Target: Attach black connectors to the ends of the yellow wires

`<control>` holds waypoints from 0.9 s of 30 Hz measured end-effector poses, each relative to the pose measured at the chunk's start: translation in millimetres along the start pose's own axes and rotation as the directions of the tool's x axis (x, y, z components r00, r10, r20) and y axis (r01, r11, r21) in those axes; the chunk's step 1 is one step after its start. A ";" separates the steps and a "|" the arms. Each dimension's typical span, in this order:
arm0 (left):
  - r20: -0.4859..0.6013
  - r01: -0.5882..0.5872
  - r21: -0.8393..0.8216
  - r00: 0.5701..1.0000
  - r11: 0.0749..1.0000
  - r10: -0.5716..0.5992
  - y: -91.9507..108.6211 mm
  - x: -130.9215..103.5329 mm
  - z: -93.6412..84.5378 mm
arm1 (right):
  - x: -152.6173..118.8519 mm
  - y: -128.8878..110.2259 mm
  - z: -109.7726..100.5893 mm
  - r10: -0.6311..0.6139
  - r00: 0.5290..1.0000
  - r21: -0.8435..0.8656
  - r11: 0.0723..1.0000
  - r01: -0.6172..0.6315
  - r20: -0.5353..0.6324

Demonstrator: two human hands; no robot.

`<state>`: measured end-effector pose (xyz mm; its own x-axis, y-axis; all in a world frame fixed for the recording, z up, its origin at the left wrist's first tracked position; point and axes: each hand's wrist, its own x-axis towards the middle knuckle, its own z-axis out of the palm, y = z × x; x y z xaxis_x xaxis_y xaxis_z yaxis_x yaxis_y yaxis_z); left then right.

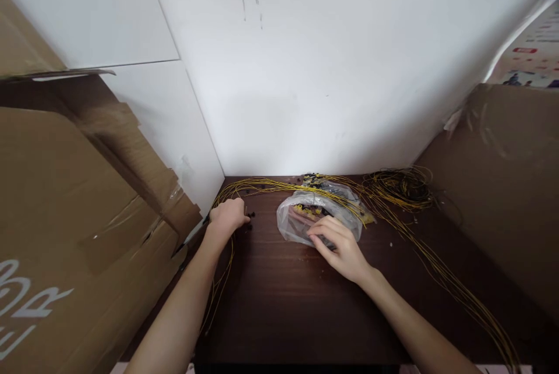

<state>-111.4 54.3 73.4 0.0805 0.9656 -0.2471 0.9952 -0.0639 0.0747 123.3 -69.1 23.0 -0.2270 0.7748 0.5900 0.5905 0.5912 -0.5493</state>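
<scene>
My left hand [227, 215] is closed at the left of the dark table, on thin yellow wires [262, 183] that run in from the back and hang out below it; the exact grip is hidden. Beside its fingertips lie small black pieces [250, 215]. My right hand [338, 244] is at the front of a clear plastic bag [286, 223], thumb and fingers brought together. Whatever they pinch, if anything, is too small to see. Inside the bag are small yellow and black parts [308, 210].
A coil of yellow and black wire [399, 187] lies at the back right, and a wire bundle [458, 292] trails to the front right. Cardboard boxes stand at the left [65, 187] and right [502, 187]. A white wall [305, 100] closes off the back.
</scene>
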 end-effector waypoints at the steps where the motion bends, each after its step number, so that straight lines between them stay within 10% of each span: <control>1: -0.007 -0.015 -0.008 1.000 1.000 0.015 -0.6 1.0 3.2 | -1.3 -0.6 0.7 -0.006 1.000 0.008 1.000 0.006 0.002; 9: -0.096 -0.224 -0.192 0.973 0.955 0.209 -15.5 4.7 -10.4 | 6.9 -14.3 14.6 0.166 0.984 0.177 0.972 -0.152 -0.062; 13: -0.195 -0.354 -0.252 0.930 0.901 0.311 -11.6 -5.5 -21.7 | 32.7 -28.7 41.3 0.404 0.904 0.422 0.803 -0.422 0.136; 20: -0.150 -0.522 -0.431 0.846 0.736 0.512 11.2 -18.3 -23.1 | 72.9 -28.2 88.6 0.406 0.850 0.602 0.602 -0.524 0.335; 27: -0.393 -0.529 -0.565 0.847 0.633 0.357 3.8 -43.5 7.8 | 87.3 -21.3 82.6 0.392 0.858 0.657 0.557 -0.508 0.331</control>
<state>-110.7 10.1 76.9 0.4018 0.8942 0.1973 0.5558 -0.4094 0.7235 26.9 4.4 37.3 -0.2199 0.9709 0.0951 -0.0649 0.0827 -0.9945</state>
